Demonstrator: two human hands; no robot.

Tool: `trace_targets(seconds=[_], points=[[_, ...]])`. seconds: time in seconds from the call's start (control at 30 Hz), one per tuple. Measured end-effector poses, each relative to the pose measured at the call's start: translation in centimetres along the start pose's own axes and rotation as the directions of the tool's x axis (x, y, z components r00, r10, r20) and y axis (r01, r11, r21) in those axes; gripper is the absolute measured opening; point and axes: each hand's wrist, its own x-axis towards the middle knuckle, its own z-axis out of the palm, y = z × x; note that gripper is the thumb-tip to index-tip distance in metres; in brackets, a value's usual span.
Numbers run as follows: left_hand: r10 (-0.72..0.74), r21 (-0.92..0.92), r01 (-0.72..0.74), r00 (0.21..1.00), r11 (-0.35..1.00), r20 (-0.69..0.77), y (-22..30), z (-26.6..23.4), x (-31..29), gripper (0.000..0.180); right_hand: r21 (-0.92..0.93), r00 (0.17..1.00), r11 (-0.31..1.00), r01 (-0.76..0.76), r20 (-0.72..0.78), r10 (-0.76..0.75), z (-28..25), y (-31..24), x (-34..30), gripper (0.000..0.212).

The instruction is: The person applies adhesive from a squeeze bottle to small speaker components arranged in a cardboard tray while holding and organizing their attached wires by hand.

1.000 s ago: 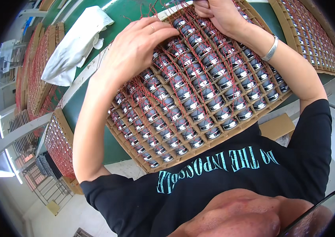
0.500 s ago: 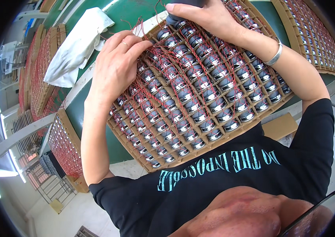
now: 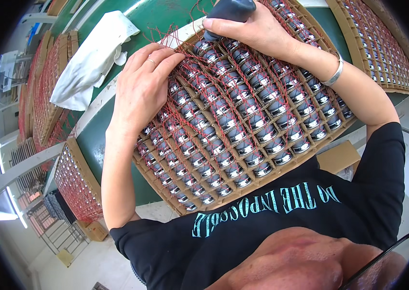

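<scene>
In front of me lies a tilted cardboard tray [image 3: 185,211] split by dividers into many small cells. Each cell holds a small grey cylinder with a shiny chrome rim [image 3: 243,181], and twisted red wires [image 3: 173,113] trail over them. My left hand [image 3: 141,84], a ring on one finger, rests at the tray's far left edge, its fingers bent and closing on red wires; the fingertips are partly hidden. At the far edge my right hand [image 3: 257,29] grips a dark grey rounded hand tool [image 3: 228,12], its narrow end down over the cylinders in the far row.
A white cloth [image 3: 93,63] lies on the green table [image 3: 149,14] to the left. Another filled tray [image 3: 378,48] stands at the far right. More trays with red wires [image 3: 76,181] are on the left, and a cardboard box [image 3: 338,157] sits near my right elbow.
The dark tool and my right hand have come slightly nearer, so more of the tool shows. My left hand stays at the tray edge, with its fingers shifted a little.
</scene>
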Motion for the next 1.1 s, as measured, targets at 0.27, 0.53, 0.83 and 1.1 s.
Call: trace_targets(seconds=[0.27,0.53,0.83,1.1], points=[[-0.001,-0.006,0.001,1.0,1.0,-0.009,0.0,0.2,0.1,0.042,0.003,1.0,1.0,-0.021,0.013,0.021,-0.3,-0.1,0.0,0.024],[0.009,-0.032,-0.01,1.0,0.999,-0.018,-0.1,0.2,0.0,0.045,0.017,1.0,1.0,-0.016,-0.023,0.017,-0.3,-0.1,0.0,0.025],[0.008,-0.029,-0.008,1.0,1.0,-0.017,0.0,0.2,-0.1,0.045,0.03,1.0,0.999,0.018,-0.02,-0.017,-0.3,0.1,0.0,0.024],[-0.008,-0.043,0.004,0.994,0.999,-0.106,0.3,-1.2,-1.0,0.041,0.092,0.996,0.994,0.056,-0.075,-0.049,-0.4,0.5,0.0,0.021]])
